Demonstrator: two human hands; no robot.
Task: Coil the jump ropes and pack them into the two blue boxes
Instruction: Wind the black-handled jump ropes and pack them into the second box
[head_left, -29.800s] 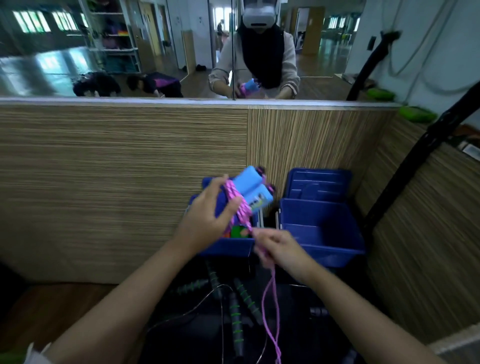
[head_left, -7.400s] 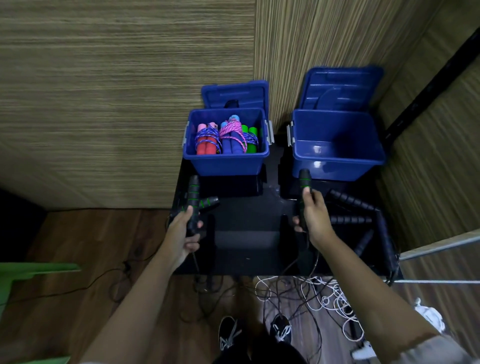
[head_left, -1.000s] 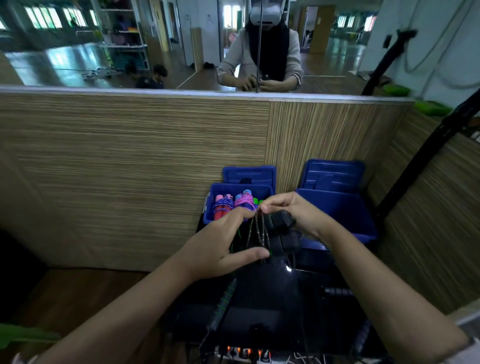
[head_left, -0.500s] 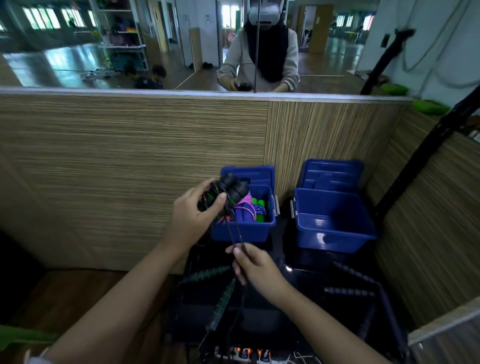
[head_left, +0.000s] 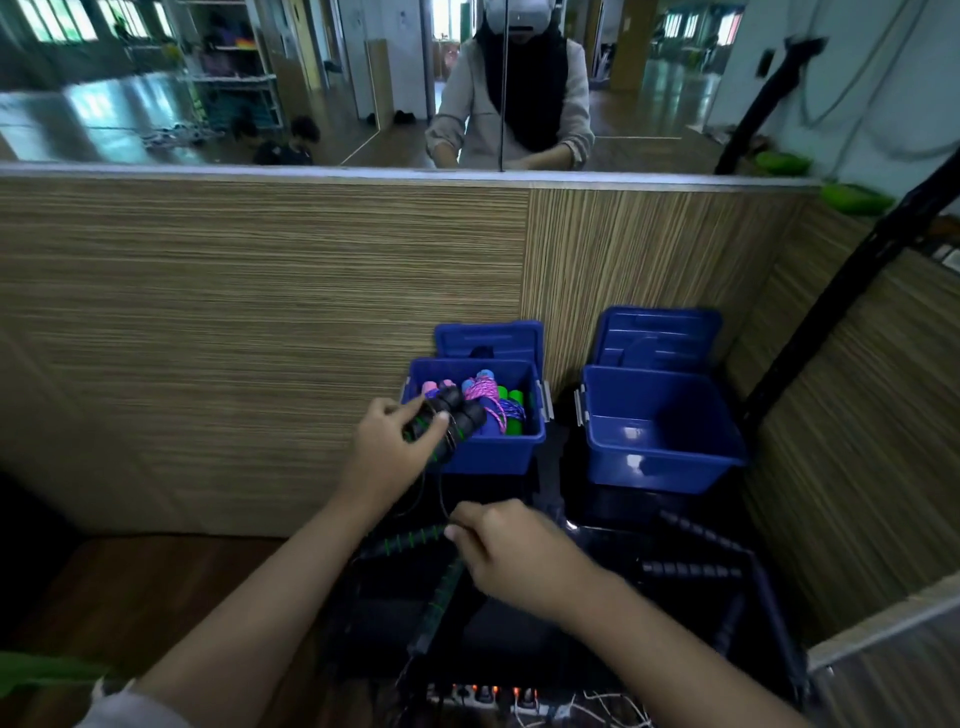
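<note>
Just left of centre, the left hand (head_left: 387, 447) grips a pair of black jump rope handles (head_left: 451, 415), fingers curled round them, right at the front left rim of the left box (head_left: 488, 454), which already holds coloured ropes (head_left: 488, 400). Lower down, mid-frame, the right hand (head_left: 511, 553) pinches the thin black cord (head_left: 441, 493) running down from the handles. To the right sits the second box (head_left: 660, 462), lid propped behind it. More handles lie on the dark surface (head_left: 519, 629) below.
</note>
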